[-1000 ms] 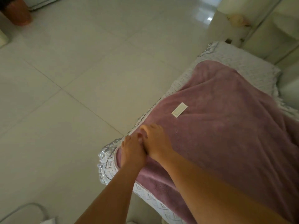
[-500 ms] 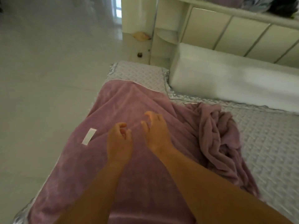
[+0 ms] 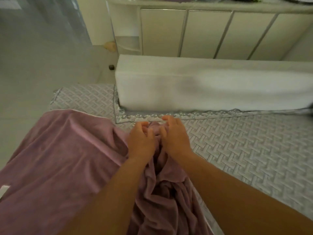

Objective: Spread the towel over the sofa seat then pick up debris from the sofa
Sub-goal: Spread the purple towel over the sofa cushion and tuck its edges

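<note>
A mauve plush towel [image 3: 64, 158] lies over the left part of the grey quilted sofa seat [image 3: 245, 150], flat at the left and bunched into folds in the middle. My left hand [image 3: 141, 141] and my right hand [image 3: 175, 136] rest side by side on the far end of the bunched part, fingers curled into the fabric near the seat's back edge. A small white label [image 3: 3, 191] shows on the towel at the far left edge.
A white bolster cushion [image 3: 211, 85] runs along the back of the seat. Behind it stands a cream cabinet [image 3: 203, 34] with panelled doors. Pale tiled floor [image 3: 33, 65] lies to the left of the sofa end.
The view swung from the sofa's front corner toward the back. Both hands moved from the flat towel to its bunched far end by the bolster.
</note>
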Demonstrator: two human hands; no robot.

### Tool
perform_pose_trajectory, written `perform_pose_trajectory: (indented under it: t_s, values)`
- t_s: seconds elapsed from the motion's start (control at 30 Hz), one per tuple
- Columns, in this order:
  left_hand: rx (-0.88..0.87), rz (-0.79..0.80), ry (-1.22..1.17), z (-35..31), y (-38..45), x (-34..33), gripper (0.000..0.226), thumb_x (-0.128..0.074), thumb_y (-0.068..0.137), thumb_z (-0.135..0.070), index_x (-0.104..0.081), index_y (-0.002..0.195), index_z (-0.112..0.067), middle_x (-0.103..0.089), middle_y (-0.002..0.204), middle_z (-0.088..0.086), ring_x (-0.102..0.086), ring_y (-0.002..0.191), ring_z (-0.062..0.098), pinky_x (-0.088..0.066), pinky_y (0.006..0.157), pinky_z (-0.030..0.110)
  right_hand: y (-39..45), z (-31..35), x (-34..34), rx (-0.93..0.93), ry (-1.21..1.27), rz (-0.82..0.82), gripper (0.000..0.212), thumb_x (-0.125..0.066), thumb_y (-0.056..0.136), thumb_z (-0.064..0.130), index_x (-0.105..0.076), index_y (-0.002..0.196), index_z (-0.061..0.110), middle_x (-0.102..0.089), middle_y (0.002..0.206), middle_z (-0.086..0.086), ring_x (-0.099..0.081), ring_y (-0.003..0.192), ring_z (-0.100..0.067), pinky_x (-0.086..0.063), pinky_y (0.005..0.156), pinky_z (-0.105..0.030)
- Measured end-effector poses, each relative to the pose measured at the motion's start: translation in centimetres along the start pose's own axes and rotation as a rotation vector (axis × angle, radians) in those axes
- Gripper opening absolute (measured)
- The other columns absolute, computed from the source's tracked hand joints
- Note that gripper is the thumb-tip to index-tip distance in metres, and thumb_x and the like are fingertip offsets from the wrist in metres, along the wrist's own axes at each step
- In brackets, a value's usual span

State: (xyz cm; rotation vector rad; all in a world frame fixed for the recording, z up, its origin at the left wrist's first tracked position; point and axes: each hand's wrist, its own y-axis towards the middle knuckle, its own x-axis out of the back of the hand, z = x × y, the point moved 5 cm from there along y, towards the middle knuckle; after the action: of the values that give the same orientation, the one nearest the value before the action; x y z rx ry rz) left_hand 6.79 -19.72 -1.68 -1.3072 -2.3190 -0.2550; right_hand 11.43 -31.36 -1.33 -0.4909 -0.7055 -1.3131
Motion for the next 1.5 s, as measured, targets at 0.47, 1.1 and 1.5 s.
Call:
perform_pose_trajectory:
  t_s: [0.47, 1.1, 1.5]
  values:
    - [0.840, 0.498, -0.929, 3.9, 3.4, -9.3, 0.034, -0.046, 0.088, -0.027, -0.067, 0.082, -0.001, -0.065, 0.059, 0.008, -0.062, 0.060, 0.023, -0.053, 0.057, 0.033, 2.1, -9.7, -1.2, -0.336, 0.110, 0.108, 0.036, -0.046, 0.092, 0.035, -0.042, 0.124, 0.019, -0.060, 0.117, -0.004, -0.058, 0.096, -0.019, -0.050, 0.084, -0.040]
    - [-0.071, 0.428, -0.494, -10.3, 8.0, -10.7, 0.069, -0.051, 0.083, 0.006, -0.030, 0.139, -0.029, -0.054, 0.124, -0.015, -0.057, 0.107, 0.001, -0.052, 0.082, 0.018, 8.8, -5.4, 7.5, -0.111, 0.303, -0.307, 0.017, -0.048, 0.090, 0.033, -0.052, 0.107, 0.035, -0.059, 0.096, 0.006, -0.056, 0.077, -0.002, -0.042, 0.062, -0.018]
    - [-0.211, 0.862, 0.063, -21.3, 6.0, -25.4, 0.064, -0.041, 0.080, 0.017, -0.047, 0.134, -0.017, -0.057, 0.120, 0.007, -0.056, 0.094, 0.016, -0.048, 0.073, 0.028, 9.9, -17.3, 19.9, -0.022, 0.145, -0.407, 0.024, -0.055, 0.089, 0.029, -0.059, 0.111, 0.039, -0.047, 0.085, 0.010, -0.047, 0.066, 0.002, -0.031, 0.059, -0.006]
